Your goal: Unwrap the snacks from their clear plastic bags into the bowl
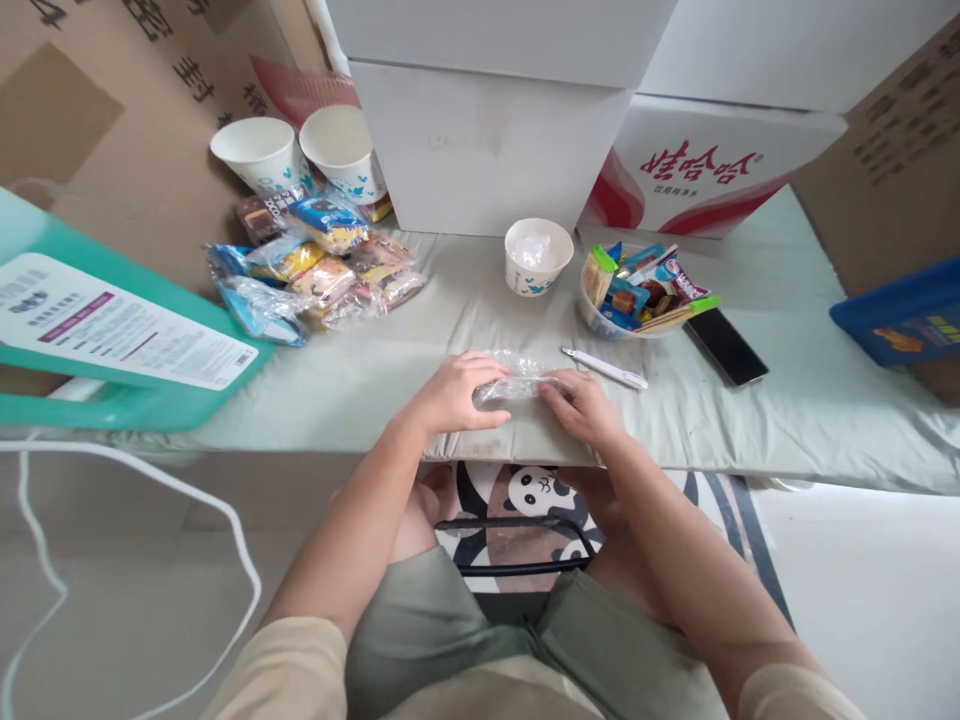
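- snack packs (322, 275) piled up
- your left hand (459, 395)'s loosely half open, fingers on the clear plastic (516, 385)
- that's between your hands, over the cloth (360, 400)
- your right hand (586, 408)'s curled, pinching its right end
- white cutter (609, 371) just beside

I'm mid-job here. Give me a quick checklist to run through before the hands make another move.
1. Left hand on the clear plastic: ok, at its left end, thumb and fingers spread.
2. Right hand on the clear plastic: ok, at its right end.
3. White pen-shaped tool well clear of the hands: not ok, it lies right beside the right hand.
4. Paper cup upright: ok.
5. Phone away from the hands: ok, beside the snack bowl.
6. Clear plastic undamaged: cannot tell.
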`<state>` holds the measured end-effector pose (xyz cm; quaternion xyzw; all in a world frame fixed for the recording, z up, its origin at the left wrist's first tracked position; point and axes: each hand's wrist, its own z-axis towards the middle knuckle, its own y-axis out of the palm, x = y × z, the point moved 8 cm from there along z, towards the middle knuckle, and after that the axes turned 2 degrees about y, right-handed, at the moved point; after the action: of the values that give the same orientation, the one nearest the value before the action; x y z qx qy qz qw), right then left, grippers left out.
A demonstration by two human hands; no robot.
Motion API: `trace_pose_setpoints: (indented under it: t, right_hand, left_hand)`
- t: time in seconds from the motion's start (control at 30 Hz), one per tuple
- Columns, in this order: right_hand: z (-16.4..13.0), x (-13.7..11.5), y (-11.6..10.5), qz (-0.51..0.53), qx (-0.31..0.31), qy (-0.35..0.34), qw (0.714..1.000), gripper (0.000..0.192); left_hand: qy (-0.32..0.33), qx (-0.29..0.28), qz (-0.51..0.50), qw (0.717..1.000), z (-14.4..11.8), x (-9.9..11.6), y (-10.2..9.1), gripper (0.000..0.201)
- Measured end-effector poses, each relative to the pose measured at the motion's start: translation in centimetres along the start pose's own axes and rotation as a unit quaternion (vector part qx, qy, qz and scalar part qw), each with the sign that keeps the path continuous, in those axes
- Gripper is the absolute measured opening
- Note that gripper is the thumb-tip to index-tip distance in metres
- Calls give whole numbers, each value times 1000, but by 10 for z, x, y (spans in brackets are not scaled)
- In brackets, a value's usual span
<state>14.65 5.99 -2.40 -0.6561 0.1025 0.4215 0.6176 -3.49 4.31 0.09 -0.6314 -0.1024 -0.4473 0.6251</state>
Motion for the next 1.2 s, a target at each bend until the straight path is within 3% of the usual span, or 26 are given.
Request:
trace_pose_setpoints:
  t: [0.13, 0.27, 0.33, 0.5, 0.6, 0.7, 0.8, 0.87, 0.93, 1.07, 1.13, 1.2]
  right_hand:
    - [4, 12, -2, 54, 41, 95, 993, 43]
    - [10, 16, 3, 36, 43, 108, 993, 58]
    - [12, 15, 4, -7, 46, 89, 995, 60]
    - [11, -4, -7, -89, 90, 11, 992, 54]
    - [15, -23, -7, -76, 69, -29, 994, 55]
    - [23, -30, 3, -52, -1, -1, 999, 48]
    - [24, -24, 15, 9, -44, 90, 995, 17]
    - [22, -20, 18, 106, -10, 144, 984, 20]
    - [18, -19, 21, 228, 32, 178, 957, 25]
    - [14, -21, 28, 388, 51, 210, 896, 47]
    - [16, -21, 21, 409, 64, 213, 885, 53]
    - [19, -19, 12, 400, 85, 213, 887, 57]
  left_hand:
    - [-142, 63, -11, 988, -2, -26, -4, 24]
    - [-167, 132, -11, 977, -3, -31, -8, 54]
    - [-168, 119, 36, 978, -2, -30, -8, 61]
    - [-177, 70, 100, 977, 1, -30, -4, 54]
    - [-144, 72, 38, 986, 3, -27, -1, 53]
    - [-109, 93, -100, 985, 3, -26, -1, 55]
    - [-122, 149, -290, 938, 1, -34, -4, 58]
    - [-177, 152, -386, 893, 0, -41, 4, 47]
    - [-218, 121, -421, 872, 1, -40, 15, 35]
    - [-217, 117, -399, 883, 6, -28, 17, 19]
    - [-216, 116, -404, 881, 9, -25, 16, 16]
    - [-203, 91, -426, 877, 12, -21, 16, 28]
